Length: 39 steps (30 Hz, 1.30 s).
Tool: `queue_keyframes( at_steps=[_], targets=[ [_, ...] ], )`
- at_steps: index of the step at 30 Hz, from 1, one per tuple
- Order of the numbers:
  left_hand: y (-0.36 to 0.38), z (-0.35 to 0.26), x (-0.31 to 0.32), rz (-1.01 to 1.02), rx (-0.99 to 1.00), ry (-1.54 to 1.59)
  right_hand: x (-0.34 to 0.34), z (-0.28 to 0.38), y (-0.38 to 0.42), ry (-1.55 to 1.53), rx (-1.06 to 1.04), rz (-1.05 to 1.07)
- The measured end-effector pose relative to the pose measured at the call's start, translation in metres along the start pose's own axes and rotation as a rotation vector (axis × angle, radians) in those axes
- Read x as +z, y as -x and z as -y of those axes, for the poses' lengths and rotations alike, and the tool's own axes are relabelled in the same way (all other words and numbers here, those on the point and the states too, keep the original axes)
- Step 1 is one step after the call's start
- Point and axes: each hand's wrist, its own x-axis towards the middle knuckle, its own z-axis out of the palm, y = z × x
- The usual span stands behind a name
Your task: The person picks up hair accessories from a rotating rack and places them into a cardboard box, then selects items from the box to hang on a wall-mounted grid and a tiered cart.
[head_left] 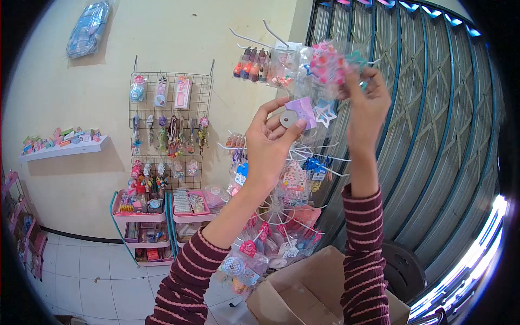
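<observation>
My left hand [266, 149] is closed on a small purple card [307, 108], with a round grey disc [288, 118] between its fingers and thumb. Higher and to the right, my right hand [368, 105] pinches a clear plastic packet with teal star shapes [355, 59]; motion smears its fingertips. Beside that packet is a pink patterned packet [326, 62], also blurred. A white star-shaped piece [325, 112] shows in clear plastic between the two hands. The hands are at the upper part of a wire display rack [276, 207] hung with packaged accessories.
An open cardboard box [306, 290] stands below the rack, with a dark chair [403, 268] beside it. A folding metal gate [428, 135] runs along the right. Leftward are a wall grid [172, 97] of trinkets, pink trolleys [142, 218] and a white shelf [65, 150].
</observation>
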Motion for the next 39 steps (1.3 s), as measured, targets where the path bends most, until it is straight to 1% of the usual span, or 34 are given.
queue_keyframes(
  at_steps=[2, 3, 5, 8, 12, 14, 15, 17, 21, 23, 24, 26, 27, 29, 30, 32, 33, 35, 36, 38, 39],
  targets=[
    [-0.003, 0.0, 0.0, -0.052, -0.006, 0.03, -0.005, 0.005, -0.017, -0.157, 0.024, -0.125],
    [0.0, -0.004, -0.002, -0.047, -0.036, 0.016, -0.007, 0.006, -0.019, -0.151, 0.05, -0.143],
    [-0.004, -0.006, -0.002, -0.077, -0.002, 0.027, -0.008, 0.003, -0.036, -0.147, 0.03, -0.171],
    [-0.008, -0.007, -0.006, -0.117, -0.004, -0.002, -0.01, -0.004, -0.052, -0.189, 0.037, -0.138],
    [-0.012, -0.009, -0.008, -0.171, 0.029, -0.059, -0.011, -0.007, -0.062, -0.164, 0.033, -0.147],
    [-0.014, -0.008, -0.012, -0.192, 0.059, -0.074, -0.013, -0.011, -0.063, -0.052, 0.013, -0.17],
    [-0.015, -0.007, -0.014, -0.192, 0.058, -0.075, -0.015, -0.012, -0.064, -0.052, 0.014, -0.171],
    [-0.016, -0.004, -0.018, -0.171, 0.194, -0.078, -0.018, -0.016, -0.068, 0.193, -0.07, -0.202],
    [-0.015, -0.003, -0.019, -0.131, 0.258, -0.094, -0.017, -0.012, -0.073, 0.277, -0.113, -0.231],
    [-0.013, -0.005, -0.017, -0.097, 0.325, -0.137, -0.015, -0.002, -0.071, 0.462, -0.2, -0.222],
    [-0.013, -0.004, -0.017, -0.095, 0.325, -0.138, -0.014, -0.003, -0.07, 0.462, -0.199, -0.224],
    [-0.013, -0.001, -0.017, -0.04, 0.519, -0.276, -0.013, -0.008, -0.066, 0.565, -0.326, -0.242],
    [-0.011, -0.003, -0.017, -0.041, 0.518, -0.276, -0.012, -0.01, -0.063, 0.565, -0.325, -0.241],
    [-0.006, -0.011, -0.019, 0.008, 0.777, -0.599, -0.012, -0.016, -0.052, 0.548, -0.262, -0.201],
    [-0.005, -0.014, -0.021, 0.007, 0.777, -0.599, -0.014, -0.017, -0.045, 0.548, -0.262, -0.2],
    [-0.003, -0.021, -0.025, 0.126, 1.007, -0.754, -0.019, -0.014, -0.027, 0.367, 0.071, 0.052],
    [0.0, -0.024, -0.027, 0.127, 1.011, -0.757, -0.027, -0.011, -0.019, 0.363, 0.07, 0.051],
    [0.008, -0.032, -0.03, 0.199, 1.042, -0.814, -0.046, 0.0, -0.004, 0.505, 0.339, 0.485],
    [0.011, -0.035, -0.032, 0.233, 1.035, -0.818, -0.05, 0.01, 0.004, 0.501, 0.341, 0.483],
    [0.015, -0.041, -0.032, 0.277, 1.042, -0.838, -0.055, 0.033, 0.011, 0.379, 0.344, 0.225],
    [0.016, -0.043, -0.031, 0.317, 1.052, -0.853, -0.053, 0.036, 0.012, 0.38, 0.351, 0.224]
  ],
)
